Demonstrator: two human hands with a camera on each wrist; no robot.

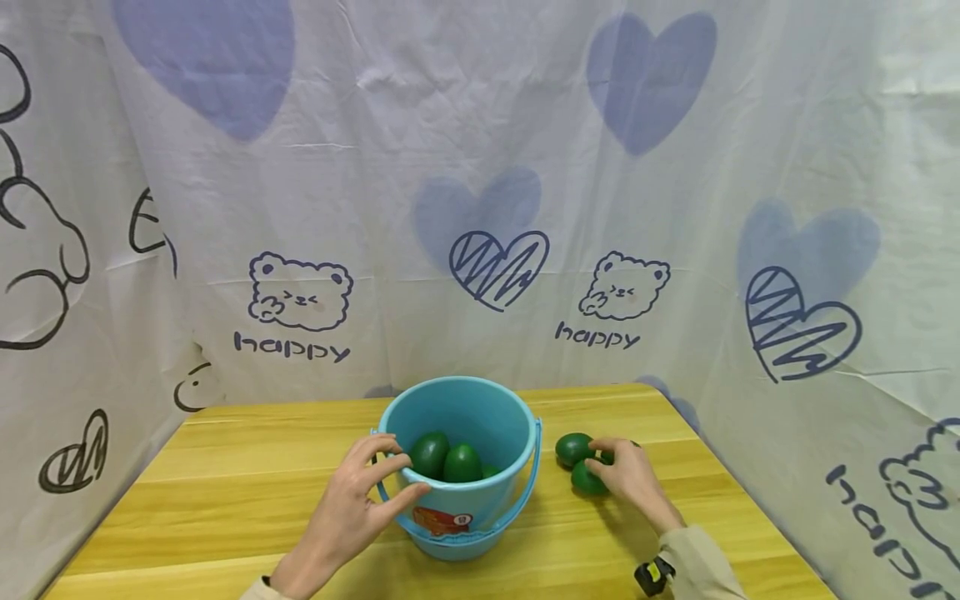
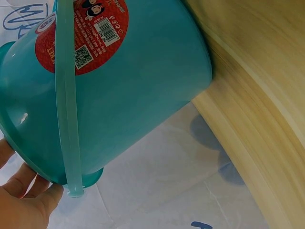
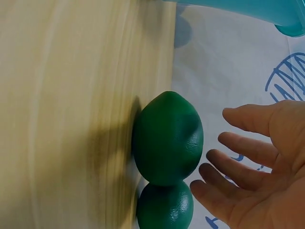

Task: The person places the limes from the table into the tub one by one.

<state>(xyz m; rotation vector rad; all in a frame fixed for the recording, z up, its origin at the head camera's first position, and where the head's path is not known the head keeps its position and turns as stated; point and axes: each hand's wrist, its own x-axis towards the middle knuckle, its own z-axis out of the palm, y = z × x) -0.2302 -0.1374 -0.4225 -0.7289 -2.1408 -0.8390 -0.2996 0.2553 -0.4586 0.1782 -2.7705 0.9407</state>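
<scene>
A light-blue bucket (image 1: 465,517) stands on the wooden table, with several smooth green avocados (image 1: 430,454) inside. My left hand (image 1: 352,492) holds the bucket's rim at its near left, fingers at the side and thumb along the front. In the left wrist view, the fingertips (image 2: 21,181) touch the rim beside the handle joint. To the bucket's right lies a small group of avocados (image 1: 574,449). Just over them is my right hand (image 1: 630,475), which partly hides one. In the right wrist view, its fingers are extended beside an avocado (image 3: 169,138), holding nothing.
The bucket's handle (image 1: 534,475) hangs down across its front, near a red label (image 1: 442,521). Behind and beside the table (image 1: 247,475) hangs a pale cloth (image 1: 390,208) printed with hearts and bears. A dark watch-like band (image 1: 654,575) is on my right wrist.
</scene>
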